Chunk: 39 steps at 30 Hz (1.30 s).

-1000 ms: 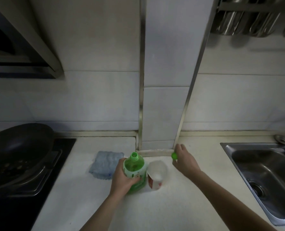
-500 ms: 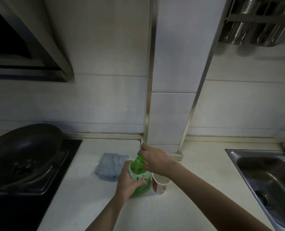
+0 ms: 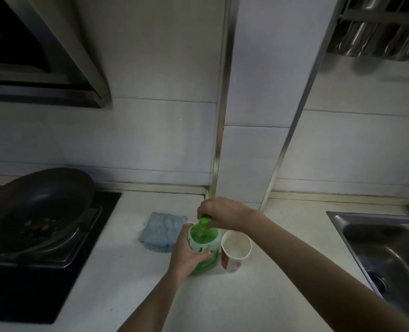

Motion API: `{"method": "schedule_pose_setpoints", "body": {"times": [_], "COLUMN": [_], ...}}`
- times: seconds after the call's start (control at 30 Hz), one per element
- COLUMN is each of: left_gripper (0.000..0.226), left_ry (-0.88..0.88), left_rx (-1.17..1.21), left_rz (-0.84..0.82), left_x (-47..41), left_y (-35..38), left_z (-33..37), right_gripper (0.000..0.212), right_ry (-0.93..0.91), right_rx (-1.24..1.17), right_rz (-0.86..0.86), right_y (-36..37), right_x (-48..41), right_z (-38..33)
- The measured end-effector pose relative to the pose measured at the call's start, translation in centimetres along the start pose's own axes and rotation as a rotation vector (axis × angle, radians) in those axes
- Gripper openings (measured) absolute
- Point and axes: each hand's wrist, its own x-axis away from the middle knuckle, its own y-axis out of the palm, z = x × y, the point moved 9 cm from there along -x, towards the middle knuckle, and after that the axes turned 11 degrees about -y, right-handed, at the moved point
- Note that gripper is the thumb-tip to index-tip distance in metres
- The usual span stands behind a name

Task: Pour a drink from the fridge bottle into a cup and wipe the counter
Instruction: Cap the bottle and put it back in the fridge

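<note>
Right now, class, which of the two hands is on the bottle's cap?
The right hand, which grips the green cap; the left hand instead holds the bottle by its body, lower down.

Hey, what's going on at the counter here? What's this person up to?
A person is working at a kitchen counter. The left hand grips the body of a green bottle standing upright, while the right hand pinches the cap at its top. One picture cannot show whether the cap is going on or coming off. A white cup stands upright beside the bottle. A blue cloth lies behind them, untouched.
</note>
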Motion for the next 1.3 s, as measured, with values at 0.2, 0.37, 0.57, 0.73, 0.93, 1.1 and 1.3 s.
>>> {"method": "schedule_pose_setpoints", "body": {"times": [0.2, 0.37, 0.57, 0.73, 0.93, 1.1, 1.3], "left_gripper": [0.081, 0.081, 0.084, 0.082, 0.082, 0.083, 0.080], "left_ry": [0.002, -0.022, -0.024, -0.015, 0.011, 0.022, 0.022], "left_rx": [-0.011, -0.017, 0.001, 0.015, 0.015, 0.021, 0.019], "left_rz": [0.002, 0.001, 0.005, -0.003, 0.004, 0.000, 0.000], "left_x": [-0.2, -0.4, -0.4, -0.4, -0.3, -0.3, -0.5], "left_y": [0.0, 0.1, 0.2, 0.1, 0.1, 0.1, 0.1], "left_z": [-0.4, -0.7, -0.6, -0.5, -0.2, -0.2, -0.5], "right_gripper": [0.066, 0.065, 0.063, 0.053, 0.053, 0.045, 0.040], "right_ry": [0.327, 0.395, 0.252, 0.297, 0.260, 0.154, 0.123], "right_rx": [0.175, 0.120, -0.090, 0.032, 0.154, 0.116, 0.259], "right_rz": [-0.004, 0.243, 0.122, 0.137, 0.025, 0.011, 0.002], "right_y": [1.6, -0.7, -1.3, -1.6, -0.5, -0.1, 0.9], "right_x": [0.3, 1.5, 1.1, 1.5, 1.5, 1.4, 1.1], "right_z": [1.9, 2.3, 1.4, 2.5, 2.1, 0.9, 0.7]}}
